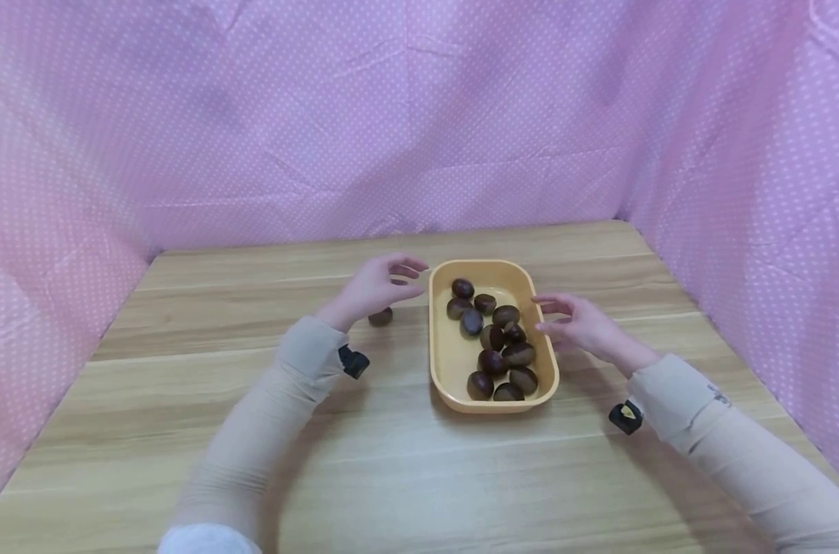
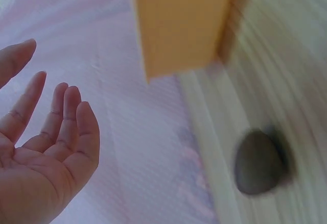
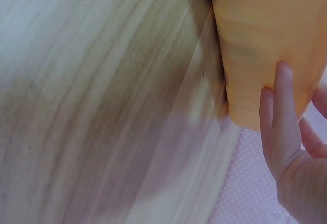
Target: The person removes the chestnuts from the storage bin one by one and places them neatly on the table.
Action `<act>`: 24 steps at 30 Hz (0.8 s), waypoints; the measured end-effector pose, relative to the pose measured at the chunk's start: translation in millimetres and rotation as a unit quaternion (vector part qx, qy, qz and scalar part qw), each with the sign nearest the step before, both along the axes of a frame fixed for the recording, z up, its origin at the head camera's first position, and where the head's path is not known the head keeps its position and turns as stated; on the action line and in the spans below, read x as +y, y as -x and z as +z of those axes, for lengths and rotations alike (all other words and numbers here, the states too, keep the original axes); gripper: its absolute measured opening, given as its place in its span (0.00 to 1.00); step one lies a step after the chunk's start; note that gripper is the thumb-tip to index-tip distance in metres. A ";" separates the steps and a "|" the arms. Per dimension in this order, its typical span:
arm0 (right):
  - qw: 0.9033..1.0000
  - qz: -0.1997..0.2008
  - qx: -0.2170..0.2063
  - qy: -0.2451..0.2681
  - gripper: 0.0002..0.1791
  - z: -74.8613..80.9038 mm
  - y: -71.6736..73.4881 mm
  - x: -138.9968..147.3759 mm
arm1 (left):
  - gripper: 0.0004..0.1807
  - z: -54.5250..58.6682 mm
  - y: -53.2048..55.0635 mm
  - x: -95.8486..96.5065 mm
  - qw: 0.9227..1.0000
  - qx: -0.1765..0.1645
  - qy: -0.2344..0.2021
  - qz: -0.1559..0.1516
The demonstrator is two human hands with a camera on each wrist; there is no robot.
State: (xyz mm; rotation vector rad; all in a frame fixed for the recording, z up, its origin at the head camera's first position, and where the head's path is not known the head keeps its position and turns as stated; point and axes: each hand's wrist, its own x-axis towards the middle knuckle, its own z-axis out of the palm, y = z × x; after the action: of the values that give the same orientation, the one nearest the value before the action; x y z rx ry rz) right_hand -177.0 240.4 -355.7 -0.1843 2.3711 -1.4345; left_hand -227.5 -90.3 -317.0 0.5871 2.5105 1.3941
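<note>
A yellow plastic tray (image 1: 454, 402) stands on the table with several brown chestnuts (image 1: 492, 362) inside, mostly toward its right and front. Left of it, a single chestnut (image 1: 380, 317) lies on the wood, close by the left wrist; it shows blurred in the left wrist view. My left hand (image 1: 378, 288) hovers by the tray's left side, fingers loosely spread and holding nothing. Against the tray's right outer wall (image 3: 255, 50) rest the fingertips of my right hand (image 1: 582, 327), whose fingers are nearly straight.
The wood-grain table (image 1: 364, 469) reaches to a pink dotted cloth (image 1: 406, 138) hung at the back and both sides. Each wrist carries a small black camera mount (image 1: 352, 362) over a beige sleeve.
</note>
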 end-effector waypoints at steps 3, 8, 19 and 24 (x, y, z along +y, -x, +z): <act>1.000 -0.002 0.003 -0.004 0.35 0.8 1.1 -0.3 | 0.21 6.7 -0.6 14.2 1.000 0.004 -0.018 -0.010; 1.000 -0.001 -0.002 -0.004 0.34 -0.5 3.2 -0.1 | 0.21 16.1 -2.8 36.1 0.999 0.016 -0.040 -0.024; 1.000 0.000 -0.005 0.007 0.34 -0.8 3.8 1.7 | 0.20 37.8 -0.6 79.4 0.994 0.031 -0.081 -0.061; 1.000 0.005 -0.011 0.010 0.35 -1.0 2.7 0.9 | 0.19 40.4 1.7 98.4 0.993 0.034 -0.091 -0.070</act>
State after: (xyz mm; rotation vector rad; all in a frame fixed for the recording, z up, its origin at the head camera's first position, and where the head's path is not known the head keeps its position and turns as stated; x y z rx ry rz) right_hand -179.8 241.2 -356.7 -0.1832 2.3358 -1.4488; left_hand -229.2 8.0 -276.6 0.8429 2.3544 1.5853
